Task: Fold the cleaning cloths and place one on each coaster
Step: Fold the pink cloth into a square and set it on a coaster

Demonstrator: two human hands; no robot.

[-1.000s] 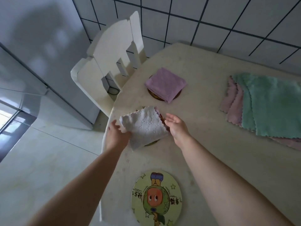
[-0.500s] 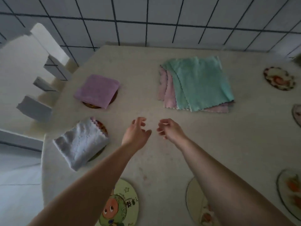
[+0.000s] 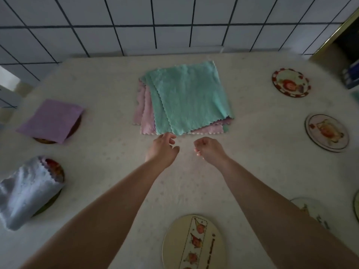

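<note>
A stack of unfolded cloths lies at the table's middle, a teal cloth (image 3: 189, 98) on top and pink cloths (image 3: 146, 115) under it. My left hand (image 3: 163, 149) hovers just before the stack's near edge, its fingers loosely bent and holding nothing. Beside it my right hand (image 3: 208, 149) is loosely curled, also holding nothing. At the left a folded purple cloth (image 3: 51, 120) covers one coaster and a folded white cloth (image 3: 27, 191) lies on another coaster (image 3: 56, 169). Bare coasters sit at the right (image 3: 290, 82), (image 3: 327, 132) and near me (image 3: 194, 243).
The cream table (image 3: 252, 171) meets a white tiled wall (image 3: 174, 22) at the back. Part of a white chair (image 3: 7, 82) shows at the far left. More coasters peek in at the lower right edge (image 3: 310, 210). A dark opening (image 3: 347, 41) stands at the top right.
Both hands let go of the folded white cloth on its coaster and moved right and forward to the stack's near edge. My view swung right to centre the stack.
</note>
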